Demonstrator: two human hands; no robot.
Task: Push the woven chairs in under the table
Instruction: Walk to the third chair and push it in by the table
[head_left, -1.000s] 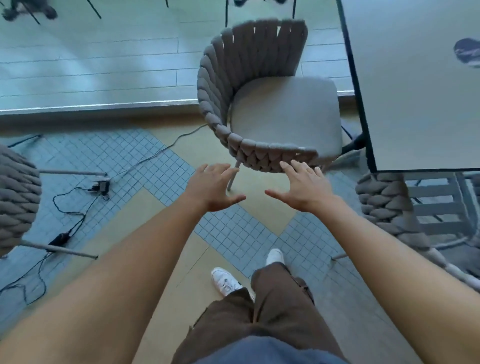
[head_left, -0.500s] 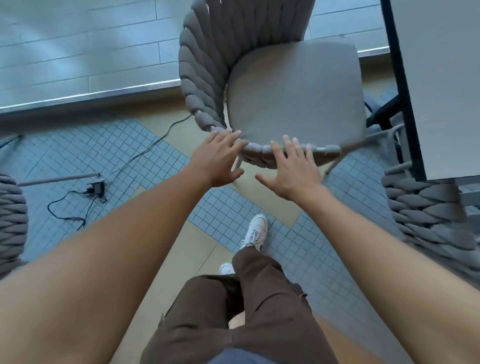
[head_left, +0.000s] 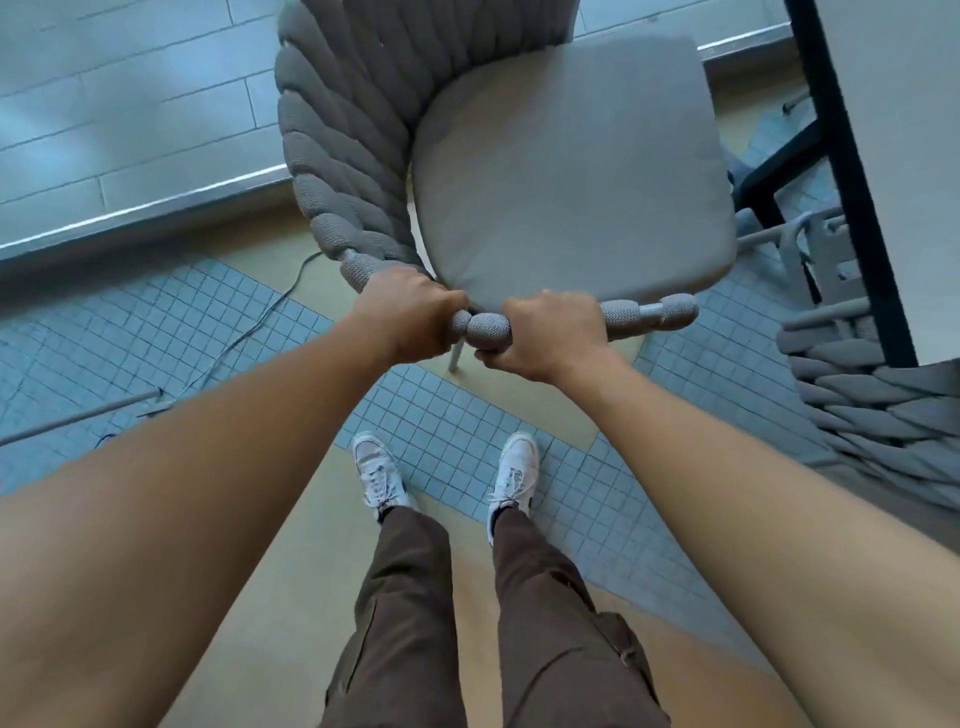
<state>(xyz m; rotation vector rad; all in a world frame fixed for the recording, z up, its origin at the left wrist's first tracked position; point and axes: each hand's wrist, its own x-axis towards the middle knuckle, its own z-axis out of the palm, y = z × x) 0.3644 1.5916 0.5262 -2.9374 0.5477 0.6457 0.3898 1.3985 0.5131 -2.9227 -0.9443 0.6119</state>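
Head view: both hands are now closed on the woven chair (head_left: 519, 171), where half a second ago they were only reaching for its rim with fingers spread. The left hand (head_left: 410, 317) is wrapped over the rope-wound armrest rail at the near-left corner, and the right hand (head_left: 550, 332) is clamped on the same rail just beside it, thumb underneath. With the grip taken, the reach is judged finished and the push is judged ready to begin.

The chair stands on the tiled floor (head_left: 218, 332) directly ahead of the person's 2 white shoes (head_left: 379, 473), beside the counter (head_left: 893, 130) at the right edge of the frame. Its curved woven back is turned to the left and far side, and the open front of the grey seat cushion (head_left: 566, 176) faces right, toward the counter's dark edge. The back-to-front axis is thus seen running left to right, so a rightward shove is judged necessary. Part of a 2nd woven chair (head_left: 883, 415) is seen at lower right, against the counter.
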